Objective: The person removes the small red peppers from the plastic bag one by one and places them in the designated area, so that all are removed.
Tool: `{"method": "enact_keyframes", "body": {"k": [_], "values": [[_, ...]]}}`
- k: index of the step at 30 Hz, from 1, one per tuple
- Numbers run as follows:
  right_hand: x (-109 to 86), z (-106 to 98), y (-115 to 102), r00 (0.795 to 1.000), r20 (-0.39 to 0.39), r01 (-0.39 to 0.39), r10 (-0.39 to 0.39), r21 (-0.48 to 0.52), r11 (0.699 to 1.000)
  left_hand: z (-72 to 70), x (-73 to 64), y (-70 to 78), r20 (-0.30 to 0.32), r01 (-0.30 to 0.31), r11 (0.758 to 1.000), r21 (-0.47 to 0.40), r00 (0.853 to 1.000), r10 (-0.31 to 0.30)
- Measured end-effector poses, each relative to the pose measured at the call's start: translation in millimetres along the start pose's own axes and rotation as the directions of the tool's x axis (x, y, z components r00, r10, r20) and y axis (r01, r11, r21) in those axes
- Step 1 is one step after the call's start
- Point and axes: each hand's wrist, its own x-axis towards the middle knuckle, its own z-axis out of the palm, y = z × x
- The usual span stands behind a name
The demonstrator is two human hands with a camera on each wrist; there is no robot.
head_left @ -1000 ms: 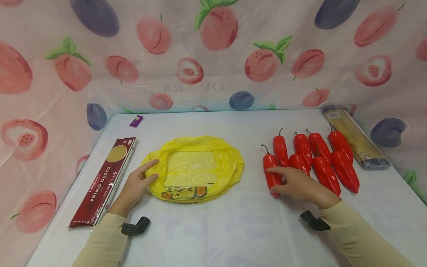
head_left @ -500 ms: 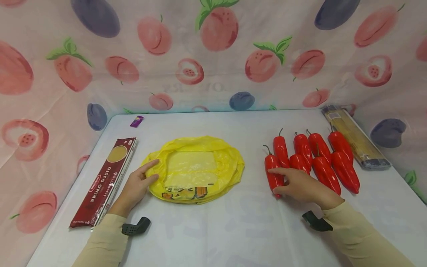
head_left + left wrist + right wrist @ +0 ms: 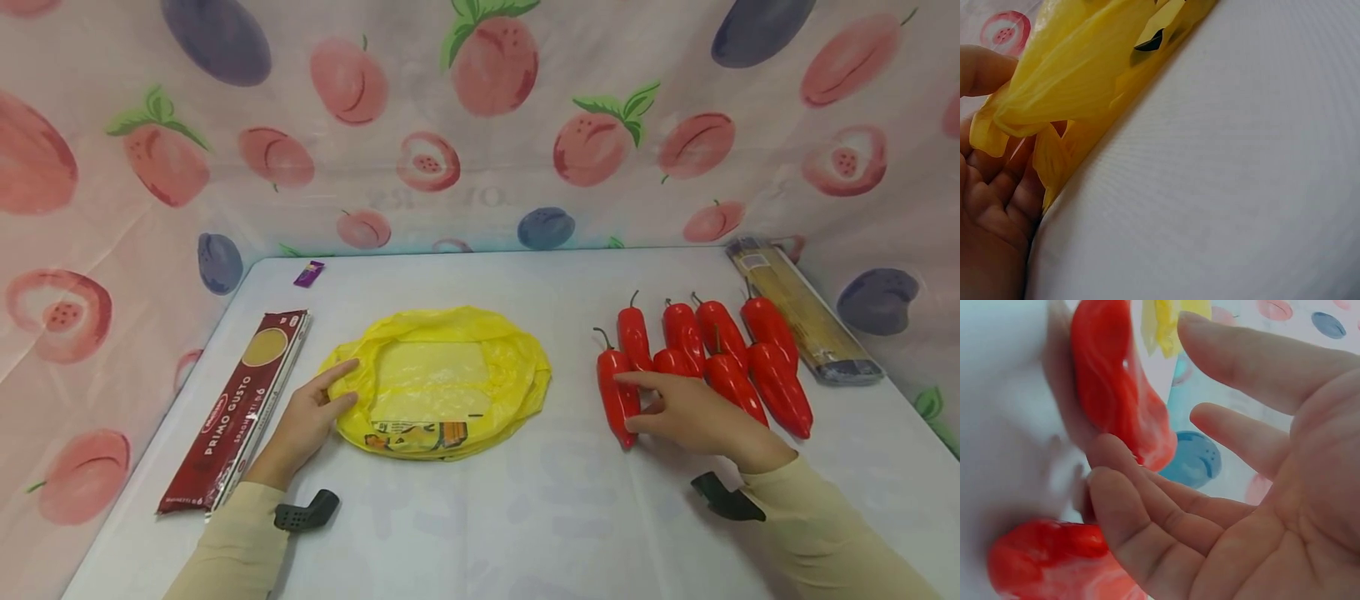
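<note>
A yellow plastic bag (image 3: 517,367) lies flattened on the table, its rim gathered around a lighter middle. At its left edge, my left hand (image 3: 303,425) holds the rim; in the left wrist view, folded bag (image 3: 1072,94) comes between the thumb and the curled fingers. My right hand (image 3: 690,417) is beside the leftmost red pepper (image 3: 617,387), thumb and index finger spread at its right side. In the right wrist view, the fingers (image 3: 1160,531) are relaxed and nothing is in the grasp. Several other red peppers (image 3: 733,387) lie close to this hand, one partly hidden behind it.
A dark red spaghetti packet (image 3: 232,417) lies along the left. A clear pack of spaghetti (image 3: 802,308) is at the far right, behind the peppers. A small purple wrapper (image 3: 309,273) sits at the back left. Fruit-printed cloth (image 3: 480,167) hangs behind the white table (image 3: 525,525).
The leftmost pepper has shifted slightly right. My right hand has drawn a little to the right, its fingers coming off that pepper. My left hand has kept its place on the bag.
</note>
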Motion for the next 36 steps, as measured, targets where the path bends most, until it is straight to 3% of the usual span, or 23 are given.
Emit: {"method": "enact_keyframes", "body": {"k": [8,17,25,30,36], "values": [[-10.1,-7,-3,1.0,-0.013,0.001,-0.001,-0.009,1.0,1.1,-2.3,-0.4,0.003,0.003,1.0,0.0,1.0,-0.003],[-15.2,-15,-7,0.996,-0.079,0.038,-0.037,0.005,0.999,0.9,-3.7,-1.0,0.007,-0.002,1.0,0.028,1.0,0.002],[-14.9,-20,-5,0.981,-0.181,0.064,-0.07,-0.036,0.997,-0.6,-2.7,-0.8,0.003,-0.008,1.0,0.024,1.0,0.008],[-15.9,-26,-5,0.972,-0.229,0.038,-0.051,-0.061,0.997,-1.9,-1.6,-0.8,0.01,-0.008,1.0,0.015,1.0,0.008],[-13.7,-37,-6,0.958,-0.283,0.014,-0.044,-0.106,0.994,-4.3,-0.8,0.7,-0.04,-0.023,0.998,0.051,0.999,0.025]]}}
